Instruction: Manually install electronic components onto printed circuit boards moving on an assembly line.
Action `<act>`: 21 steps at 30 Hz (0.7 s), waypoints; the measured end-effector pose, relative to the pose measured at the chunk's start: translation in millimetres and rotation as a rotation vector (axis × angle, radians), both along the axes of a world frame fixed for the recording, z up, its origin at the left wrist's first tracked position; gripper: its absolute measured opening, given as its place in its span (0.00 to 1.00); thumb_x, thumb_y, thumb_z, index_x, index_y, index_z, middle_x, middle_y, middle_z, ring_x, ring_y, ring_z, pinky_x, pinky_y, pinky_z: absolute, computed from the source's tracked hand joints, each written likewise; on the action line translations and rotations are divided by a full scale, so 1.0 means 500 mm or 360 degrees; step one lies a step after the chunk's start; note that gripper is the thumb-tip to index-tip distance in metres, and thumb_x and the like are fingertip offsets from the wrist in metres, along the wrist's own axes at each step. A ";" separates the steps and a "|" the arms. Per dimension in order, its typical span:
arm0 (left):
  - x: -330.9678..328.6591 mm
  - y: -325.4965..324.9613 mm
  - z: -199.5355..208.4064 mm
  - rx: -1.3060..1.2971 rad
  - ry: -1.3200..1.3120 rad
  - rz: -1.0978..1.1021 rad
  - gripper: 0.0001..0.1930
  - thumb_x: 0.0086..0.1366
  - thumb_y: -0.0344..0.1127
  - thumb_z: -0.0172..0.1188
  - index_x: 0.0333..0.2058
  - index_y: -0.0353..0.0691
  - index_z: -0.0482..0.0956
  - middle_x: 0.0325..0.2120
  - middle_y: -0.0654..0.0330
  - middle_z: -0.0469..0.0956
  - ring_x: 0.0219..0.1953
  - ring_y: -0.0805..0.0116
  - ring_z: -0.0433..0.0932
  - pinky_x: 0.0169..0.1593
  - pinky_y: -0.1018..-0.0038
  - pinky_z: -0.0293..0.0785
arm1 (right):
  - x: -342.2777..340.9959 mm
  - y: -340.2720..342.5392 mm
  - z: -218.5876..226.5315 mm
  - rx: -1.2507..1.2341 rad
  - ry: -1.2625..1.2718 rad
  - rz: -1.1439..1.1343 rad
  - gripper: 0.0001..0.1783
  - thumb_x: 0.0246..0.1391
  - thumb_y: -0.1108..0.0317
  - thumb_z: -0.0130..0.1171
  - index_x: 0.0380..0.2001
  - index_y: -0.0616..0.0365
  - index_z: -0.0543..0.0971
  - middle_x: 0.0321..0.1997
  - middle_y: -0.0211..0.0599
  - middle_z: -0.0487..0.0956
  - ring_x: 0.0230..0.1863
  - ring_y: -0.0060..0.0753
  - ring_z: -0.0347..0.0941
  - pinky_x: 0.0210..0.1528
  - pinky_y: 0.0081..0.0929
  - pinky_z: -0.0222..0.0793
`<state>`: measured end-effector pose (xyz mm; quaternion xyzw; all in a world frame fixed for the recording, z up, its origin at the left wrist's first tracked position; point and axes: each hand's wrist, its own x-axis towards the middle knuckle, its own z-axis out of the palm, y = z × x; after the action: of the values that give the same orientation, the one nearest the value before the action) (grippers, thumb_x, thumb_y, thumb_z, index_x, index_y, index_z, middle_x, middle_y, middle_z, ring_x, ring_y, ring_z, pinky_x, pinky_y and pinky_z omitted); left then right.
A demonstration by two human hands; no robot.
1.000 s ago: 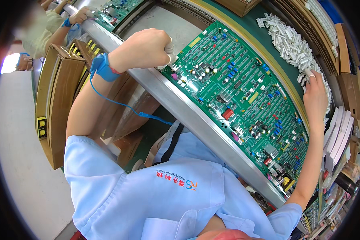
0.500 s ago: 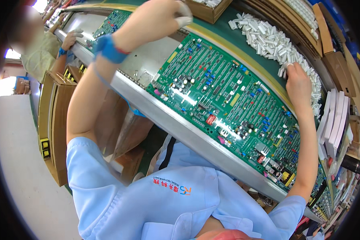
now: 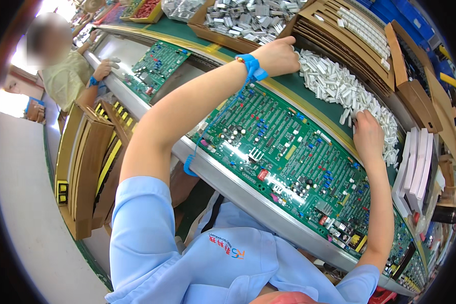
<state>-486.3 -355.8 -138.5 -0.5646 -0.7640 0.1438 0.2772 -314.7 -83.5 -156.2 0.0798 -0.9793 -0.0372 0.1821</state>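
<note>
A loose heap of small white plastic connectors lies on the green bench top beyond the boards. At its left end is my left hand, fingers curled in, a blue strap with a coiled cord on its wrist; what its fingertips hold is hidden. My right hand pinches at the heap's near edge, its fingers closed on a white connector. Below both arms, a large green circuit board rests on the metal-edged line, crowded with blue, red, black and white parts.
A cardboard box of grey metal parts stands beyond my left hand. Cardboard trays and white blocks flank the heap. At left, another person's gloved hand is near a smaller-looking green board. Cardboard dividers stand nearby.
My left hand has swung right and away from me to the heap's left end. My right hand has shifted slightly toward me along the heap. The view has tilted, showing more boxes.
</note>
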 end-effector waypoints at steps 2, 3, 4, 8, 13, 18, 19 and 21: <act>0.001 0.000 0.003 -0.0121 0.0013 -0.0063 0.03 0.50 0.31 0.58 0.20 0.45 0.76 0.21 0.64 0.76 0.30 0.66 0.78 0.51 0.73 0.64 | 0.003 0.000 -0.002 0.0017 0.0045 0.0055 0.08 0.41 0.82 0.53 0.27 0.60 0.73 0.31 0.41 0.73 0.36 0.46 0.74 0.34 0.39 0.72; 0.000 -0.008 0.004 -0.0167 -0.0033 -0.0064 0.04 0.51 0.30 0.58 0.19 0.45 0.76 0.21 0.62 0.77 0.30 0.64 0.78 0.50 0.72 0.65 | 0.001 -0.004 0.001 0.0027 0.0027 0.0065 0.09 0.41 0.83 0.52 0.28 0.60 0.73 0.31 0.41 0.73 0.36 0.46 0.75 0.34 0.40 0.72; 0.003 -0.009 0.010 -0.0174 -0.0044 -0.0068 0.04 0.51 0.30 0.58 0.19 0.45 0.76 0.21 0.62 0.77 0.30 0.64 0.78 0.50 0.72 0.65 | 0.001 -0.002 0.000 0.0021 0.0017 0.0062 0.09 0.41 0.83 0.52 0.28 0.60 0.73 0.31 0.41 0.73 0.36 0.46 0.75 0.34 0.40 0.72; 0.023 -0.041 0.038 0.0128 -0.0242 -0.0058 0.02 0.56 0.31 0.56 0.27 0.41 0.76 0.23 0.59 0.78 0.31 0.61 0.78 0.50 0.71 0.67 | -0.002 0.007 0.000 0.0023 -0.0016 0.0096 0.08 0.43 0.81 0.53 0.29 0.60 0.74 0.34 0.41 0.74 0.36 0.48 0.75 0.34 0.40 0.72; 0.111 -0.139 0.070 0.0256 -0.0831 0.0106 0.04 0.61 0.33 0.58 0.32 0.46 0.81 0.28 0.62 0.78 0.36 0.62 0.75 0.48 0.68 0.68 | 0.022 0.015 0.018 -0.0151 0.0009 0.0088 0.07 0.50 0.73 0.57 0.34 0.61 0.75 0.37 0.41 0.74 0.37 0.49 0.74 0.36 0.41 0.71; 0.133 -0.215 0.040 0.0307 -0.0894 0.0311 0.04 0.57 0.30 0.61 0.32 0.42 0.82 0.31 0.60 0.78 0.38 0.57 0.74 0.47 0.65 0.69 | 0.039 0.045 0.009 -0.0104 0.0013 0.0074 0.06 0.51 0.74 0.58 0.34 0.62 0.76 0.37 0.42 0.74 0.38 0.49 0.73 0.37 0.41 0.70; 0.131 -0.220 0.036 0.0326 -0.0903 0.0340 0.04 0.57 0.31 0.61 0.32 0.42 0.82 0.31 0.61 0.78 0.38 0.57 0.74 0.47 0.65 0.69 | 0.037 0.044 0.009 -0.0150 0.0006 0.0088 0.06 0.50 0.75 0.58 0.33 0.62 0.76 0.36 0.42 0.74 0.37 0.49 0.73 0.38 0.41 0.70; 0.122 -0.220 0.025 0.0363 -0.0887 0.0355 0.05 0.58 0.31 0.61 0.33 0.43 0.83 0.31 0.61 0.78 0.38 0.57 0.74 0.47 0.66 0.70 | 0.035 0.048 0.006 -0.0115 0.0007 0.0074 0.05 0.50 0.75 0.57 0.33 0.62 0.76 0.35 0.42 0.74 0.37 0.49 0.73 0.37 0.40 0.70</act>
<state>-425.1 -465.7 -125.8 -0.4602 -0.8790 -0.0733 0.1012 -297.1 -59.5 -153.1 0.0959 -0.9775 0.0024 0.1878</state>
